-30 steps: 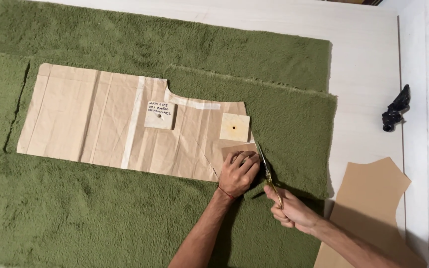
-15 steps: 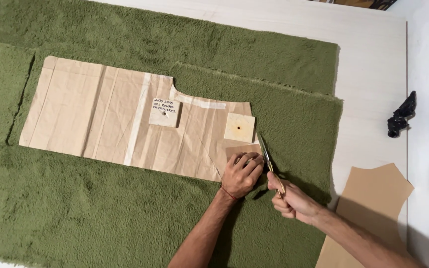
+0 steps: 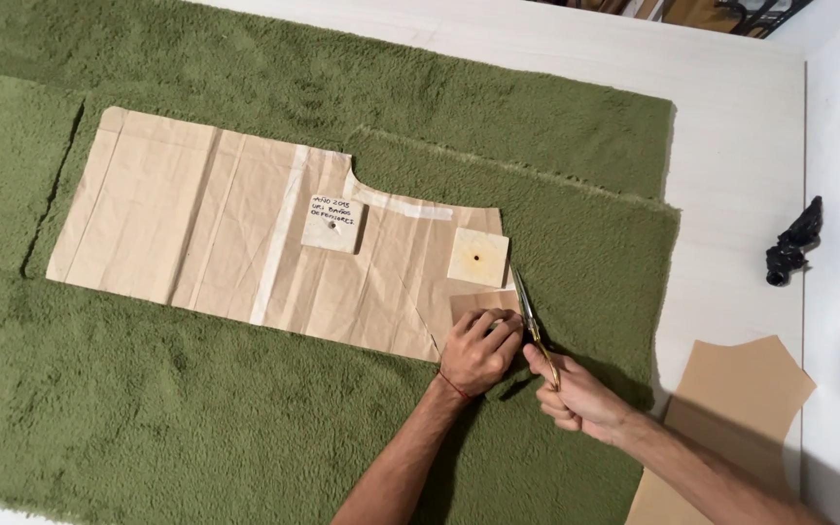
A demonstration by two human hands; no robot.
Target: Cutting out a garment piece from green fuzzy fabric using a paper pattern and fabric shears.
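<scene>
1. The right hand has its grip closed around the handles of a pair of scissors, fingers curled tight, with the thin blades pointing up and away from the person.
2. The scissor blades lie along the right-hand edge of a brown paper pattern, their tips just beside a small pale wooden block.
3. The left hand rests knuckles up on the lower right corner of the paper pattern, fingers bent and pressed down on the paper; its grip holds nothing. A thin red band circles that wrist.
4. The two hands are just beside each other, the left hand's fingers close to the scissors.
5. The paper pattern is a long creased sheet with pale tape strips, spread flat on green fleecy fabric. A curved notch is cut from its upper edge.
6. A second small square block, with handwriting on it, sits on the pattern near that notch, to the left of the first block.
7. The green fabric covers most of a white counter, lying in overlapping layers.
8. To the right, on bare counter, lies a tan cardboard pattern piece, partly under the right forearm.
9. A small black object sits near the counter's right edge; its kind is unclear.
</scene>
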